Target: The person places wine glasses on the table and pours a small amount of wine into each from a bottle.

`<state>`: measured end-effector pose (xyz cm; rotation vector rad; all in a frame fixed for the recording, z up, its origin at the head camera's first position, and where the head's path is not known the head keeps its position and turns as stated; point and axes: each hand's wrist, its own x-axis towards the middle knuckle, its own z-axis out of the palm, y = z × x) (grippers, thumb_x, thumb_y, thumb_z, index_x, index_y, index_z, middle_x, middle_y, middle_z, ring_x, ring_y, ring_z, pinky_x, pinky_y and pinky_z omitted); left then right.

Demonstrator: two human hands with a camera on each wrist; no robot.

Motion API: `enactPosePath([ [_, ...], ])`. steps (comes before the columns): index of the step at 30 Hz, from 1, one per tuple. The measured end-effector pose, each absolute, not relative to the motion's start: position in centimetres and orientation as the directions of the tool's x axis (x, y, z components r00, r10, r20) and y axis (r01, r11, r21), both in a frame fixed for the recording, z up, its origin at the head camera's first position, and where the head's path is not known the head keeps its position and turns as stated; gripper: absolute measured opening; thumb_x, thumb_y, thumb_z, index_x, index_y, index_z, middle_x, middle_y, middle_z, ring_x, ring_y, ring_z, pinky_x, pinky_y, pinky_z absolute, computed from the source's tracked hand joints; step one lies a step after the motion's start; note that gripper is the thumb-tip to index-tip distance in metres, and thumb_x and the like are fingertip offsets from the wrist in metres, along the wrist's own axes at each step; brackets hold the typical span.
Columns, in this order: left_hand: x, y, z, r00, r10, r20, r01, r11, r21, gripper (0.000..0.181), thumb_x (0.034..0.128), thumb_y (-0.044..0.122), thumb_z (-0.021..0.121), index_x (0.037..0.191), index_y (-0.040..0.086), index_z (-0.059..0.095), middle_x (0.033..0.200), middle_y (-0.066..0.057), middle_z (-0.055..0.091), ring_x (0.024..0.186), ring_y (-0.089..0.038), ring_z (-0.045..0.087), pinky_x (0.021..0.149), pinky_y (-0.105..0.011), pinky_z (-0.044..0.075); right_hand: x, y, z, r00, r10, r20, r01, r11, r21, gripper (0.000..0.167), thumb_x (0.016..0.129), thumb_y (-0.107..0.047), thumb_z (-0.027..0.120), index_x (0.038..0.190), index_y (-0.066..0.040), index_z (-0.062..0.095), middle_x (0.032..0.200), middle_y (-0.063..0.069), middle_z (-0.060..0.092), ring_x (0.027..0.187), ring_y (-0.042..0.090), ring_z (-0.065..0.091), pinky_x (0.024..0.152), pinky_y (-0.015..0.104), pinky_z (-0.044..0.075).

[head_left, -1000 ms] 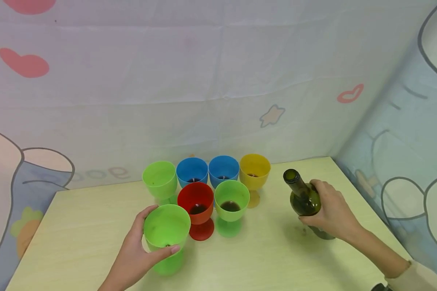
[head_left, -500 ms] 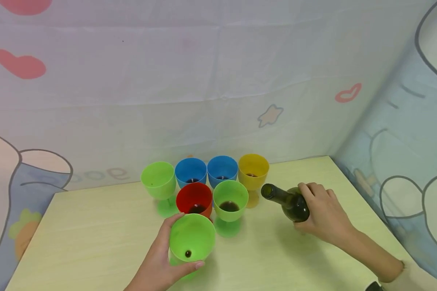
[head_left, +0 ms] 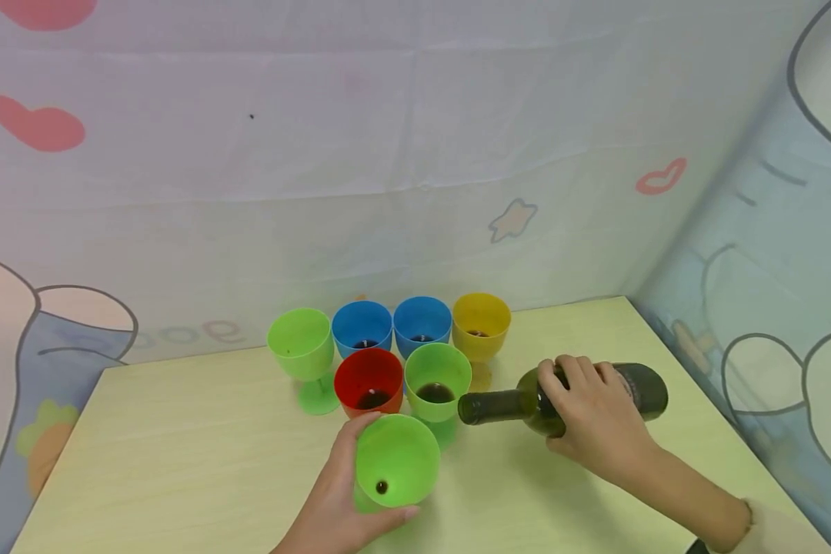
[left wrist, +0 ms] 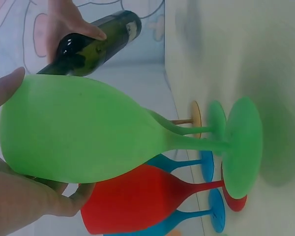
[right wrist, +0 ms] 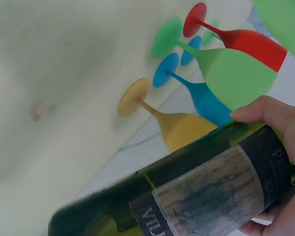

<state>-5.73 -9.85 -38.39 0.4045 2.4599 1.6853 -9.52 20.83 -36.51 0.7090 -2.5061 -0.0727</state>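
My left hand [head_left: 342,492] grips a green plastic goblet [head_left: 408,454] by its bowl, thumb on the near side and fingers round the far side. A small dark drop lies inside it. In the left wrist view, the foot of this goblet [left wrist: 242,147] appears raised off the table. My right hand [head_left: 595,419] grips a dark green wine bottle [head_left: 543,408] round its body, tilted almost level. The bottle's mouth points left, above and to the right of the held goblet, apart from it. Its label [right wrist: 211,191] shows in the right wrist view. No stream of liquid is visible.
Behind the held goblet stand a red goblet [head_left: 368,377] and another green goblet [head_left: 438,377], both with dark liquid. Farther back are two blue goblets [head_left: 362,327], a yellow goblet [head_left: 481,323] and a green goblet [head_left: 301,342]. A printed cloth [head_left: 318,154] hangs behind the table [head_left: 166,446].
The left hand has carried the green goblet to the right. The right hand has lifted the bottle and tipped it from near upright to almost level, its mouth moving left towards that goblet.
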Motion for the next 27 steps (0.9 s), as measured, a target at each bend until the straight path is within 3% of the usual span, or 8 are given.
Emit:
enactPosePath([
  [8, -6.0, -9.0, -38.5, -0.930, 0.365, 0.051, 0.171, 0.306, 0.937, 0.089, 0.0646, 0.030, 0.082, 0.133, 0.023, 0.027, 0.126, 0.005, 0.041, 0.115, -0.024, 0.039, 0.089, -0.050, 0.037, -9.2, 19.7, -36.2, -0.632, -0.571, 0.523, -0.497, 0.817, 0.292, 0.074, 0.040, -0.025, 0.084, 0.098, 0.001, 0.046, 0.085, 0.019, 0.049, 0.075, 0.034, 0.050, 0.063, 0.044, 0.042],
  [17, -6.0, -8.2, -38.2, -0.926, 0.354, 0.132, 0.249, 0.310, 0.917, 0.089, 0.0634, 0.029, 0.083, 0.134, 0.020, 0.030, 0.127, 0.007, 0.041, 0.114, -0.019, 0.042, 0.089, -0.050, 0.038, -8.9, 19.2, -36.1, -0.632, -0.585, 0.508, -0.482, 0.810, 0.333, 0.079, 0.039, -0.024, 0.087, 0.101, 0.002, 0.045, 0.085, 0.020, 0.048, 0.071, 0.033, 0.046, 0.060, 0.042, 0.040],
  [20, -6.0, -8.1, -38.1, -0.925, 0.359, 0.121, 0.249, 0.336, 0.908, 0.090, 0.0640, 0.031, 0.083, 0.135, 0.018, 0.029, 0.128, 0.007, 0.040, 0.115, -0.020, 0.041, 0.089, -0.050, 0.038, -8.9, 19.1, -36.1, -0.612, -0.593, 0.523, -0.482, 0.804, 0.348, 0.074, 0.042, -0.018, 0.084, 0.101, 0.002, 0.045, 0.085, 0.021, 0.048, 0.071, 0.034, 0.046, 0.060, 0.043, 0.040],
  [23, -6.0, -8.0, -38.1, -0.924, 0.369, 0.101, 0.238, 0.348, 0.907, 0.089, 0.0645, 0.032, 0.082, 0.135, 0.017, 0.029, 0.128, 0.004, 0.039, 0.115, -0.022, 0.040, 0.087, -0.050, 0.039, -8.9, 19.1, -36.0, -0.594, -0.601, 0.536, -0.474, 0.799, 0.370, 0.059, 0.051, -0.011, 0.075, 0.100, 0.003, 0.046, 0.084, 0.023, 0.048, 0.072, 0.036, 0.047, 0.061, 0.045, 0.042],
  [27, -5.9, -8.0, -38.1, -0.923, 0.371, 0.104, 0.242, 0.347, 0.906, 0.089, 0.0647, 0.032, 0.082, 0.134, 0.014, 0.030, 0.128, 0.001, 0.040, 0.114, -0.024, 0.040, 0.086, -0.050, 0.040, -8.8, 19.0, -35.7, -0.602, -0.607, 0.518, -0.461, 0.795, 0.395, 0.031, 0.072, -0.003, 0.051, 0.102, 0.004, 0.047, 0.088, 0.026, 0.049, 0.078, 0.040, 0.049, 0.066, 0.048, 0.043],
])
